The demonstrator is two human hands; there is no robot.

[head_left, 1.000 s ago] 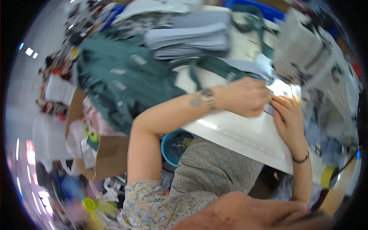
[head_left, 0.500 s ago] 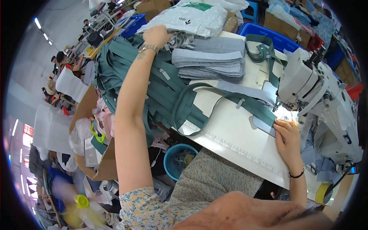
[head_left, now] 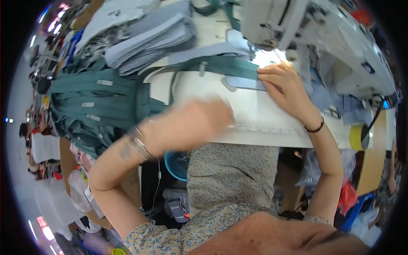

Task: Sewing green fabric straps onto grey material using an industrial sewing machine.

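Note:
My right hand [head_left: 284, 87] rests beside the sewing machine [head_left: 340, 55], fingertips pressed on the end of a green fabric strip [head_left: 223, 66], with the thumb tucked beneath the fingers. A small grey tab [head_left: 203, 69] crosses that strip. Partly under it lies a grey-blue fabric piece [head_left: 246, 82]. My left hand [head_left: 199, 121] is over the table's front part, smeared by motion; whether it holds anything cannot be made out. Left of it, a heap of green strips [head_left: 72, 95] with grey tabs hangs over the table's left side.
Folded grey-blue fabric pieces [head_left: 151, 42] are stacked behind the strips, next to a white plastic bag [head_left: 114, 15]. A ruler scale [head_left: 272, 129] runs along the front of the white table [head_left: 195, 87]. A blue basket [head_left: 175, 165] stands below. Yellow tape [head_left: 356, 137] sits at the right.
My left hand has come back from the far left, by the white bag, to the table's front. My right hand stays on the strip's end. The view has turned and shifted.

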